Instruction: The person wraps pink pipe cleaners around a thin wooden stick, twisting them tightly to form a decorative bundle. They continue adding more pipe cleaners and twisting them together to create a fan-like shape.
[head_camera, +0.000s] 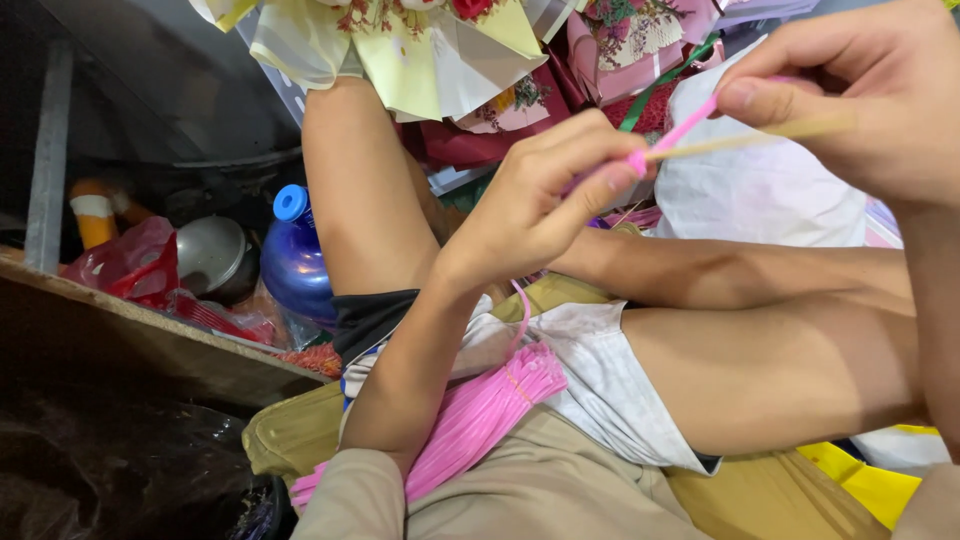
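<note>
Left hand (530, 200) pinches a thin pink plastic tube (672, 135) while the right hand (860, 95) grasps a slim wooden stick (745, 140) entering it; a skewed push could split the tube

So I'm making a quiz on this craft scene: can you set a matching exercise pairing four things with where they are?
Things:
1. bundle of pink plastic strips
2. blue plastic bottle
3. thin wooden stick
4. round metal pot

Places:
A. between both hands
B. on the lap
C. beside the knee
D. behind the red plastic bag

Pairs: 1-B, 2-C, 3-A, 4-D
</note>
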